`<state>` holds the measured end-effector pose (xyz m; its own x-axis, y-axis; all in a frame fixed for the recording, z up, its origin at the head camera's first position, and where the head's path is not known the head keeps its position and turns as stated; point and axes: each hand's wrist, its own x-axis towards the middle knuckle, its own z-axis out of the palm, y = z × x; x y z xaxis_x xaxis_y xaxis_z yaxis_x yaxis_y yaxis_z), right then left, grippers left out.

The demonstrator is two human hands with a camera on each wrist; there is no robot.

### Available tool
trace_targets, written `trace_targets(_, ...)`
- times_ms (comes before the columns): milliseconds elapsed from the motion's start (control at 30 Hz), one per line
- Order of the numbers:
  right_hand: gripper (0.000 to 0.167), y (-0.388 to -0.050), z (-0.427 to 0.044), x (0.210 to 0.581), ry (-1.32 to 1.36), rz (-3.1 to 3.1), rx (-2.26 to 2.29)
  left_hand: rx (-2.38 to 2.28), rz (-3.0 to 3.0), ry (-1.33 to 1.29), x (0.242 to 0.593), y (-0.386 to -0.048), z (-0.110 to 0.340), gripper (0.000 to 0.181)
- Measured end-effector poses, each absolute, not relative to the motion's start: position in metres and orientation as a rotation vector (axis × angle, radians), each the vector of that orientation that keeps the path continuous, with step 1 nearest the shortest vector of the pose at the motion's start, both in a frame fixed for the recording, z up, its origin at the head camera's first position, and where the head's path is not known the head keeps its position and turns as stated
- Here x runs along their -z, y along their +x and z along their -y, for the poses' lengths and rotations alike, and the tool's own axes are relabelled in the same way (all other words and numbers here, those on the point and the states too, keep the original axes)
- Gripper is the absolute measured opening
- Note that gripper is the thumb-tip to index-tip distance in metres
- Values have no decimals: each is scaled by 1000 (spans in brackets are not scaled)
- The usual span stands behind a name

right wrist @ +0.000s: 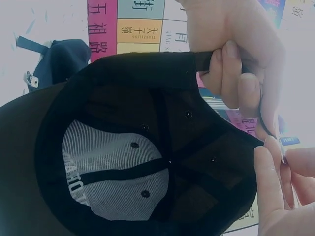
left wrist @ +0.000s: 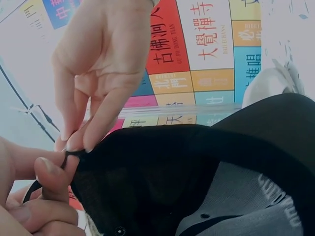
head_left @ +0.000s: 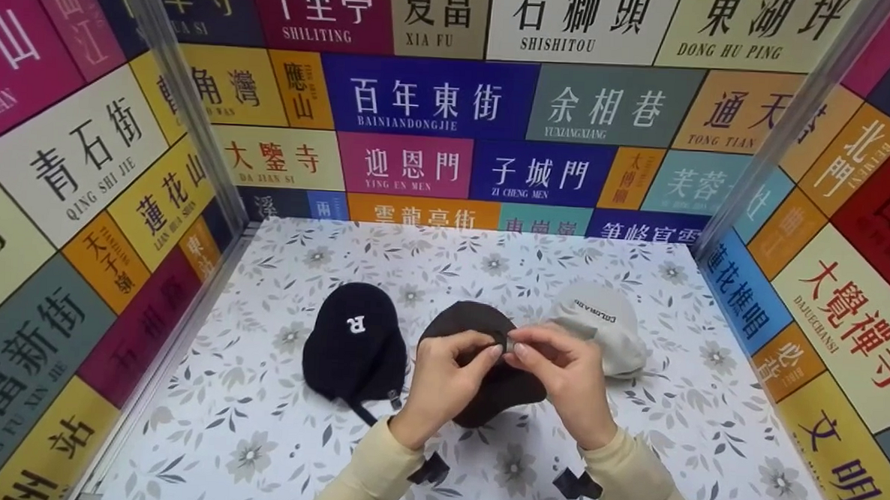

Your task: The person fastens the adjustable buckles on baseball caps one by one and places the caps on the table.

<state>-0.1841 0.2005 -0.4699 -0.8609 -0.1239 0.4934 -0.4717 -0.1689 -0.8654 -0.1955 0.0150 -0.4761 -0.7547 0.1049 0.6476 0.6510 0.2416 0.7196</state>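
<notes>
A dark brown cap is in the middle of the head view, its underside showing in the right wrist view with a pale mesh lining. At the back of the cap, my left hand holds a thin dark strap with curled fingers. My right hand pinches the cap's rear edge by the strap end, its fingertips meeting those of the left. A small buckle-like piece shows between the fingertips, mostly hidden by them. In the left wrist view, the strap bends out in a loop beside the left fingers.
A black cap with a white letter lies at left, its strap undone and a metal buckle beside it. To the right lies a light grey cap with lettering. The flower-patterned tabletop is walled by colourful sign panels.
</notes>
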Motion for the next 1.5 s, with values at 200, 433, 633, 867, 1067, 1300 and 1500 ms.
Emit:
trace_targets(200, 18, -184, -204, 470, 756, 1922, -2074, 1393, 2134, -746, 472, -197, -8, 4)
trace_targets(433, 18, -185, -206, 470, 820, 1992, -2044, 1346, 2210, -795, 468, -197, -5, 10)
trace_targets(633, 20, -183, -205, 473, 787, 2012, -2107, 1354, 2263, -765, 469, -194, -7, 15)
trace_targets(867, 27, -184, -204, 476, 594, 2077, -2069, 1137, 2248, -777, 472, -191, -11, 11)
trace_targets(1067, 37, -185, -203, 480, 568, 2092, -1999, 937, 2224, -871, 476, -189, -11, 36)
trace_targets(1300, 47, -185, -203, 481, 580, 2061, -2085, 700, 2109, -942, 480, -193, -12, 23)
trace_targets(1500, 53, -183, -205, 483, 558, 2053, -2182, 678, 2056, -983, 480, -194, -9, 17)
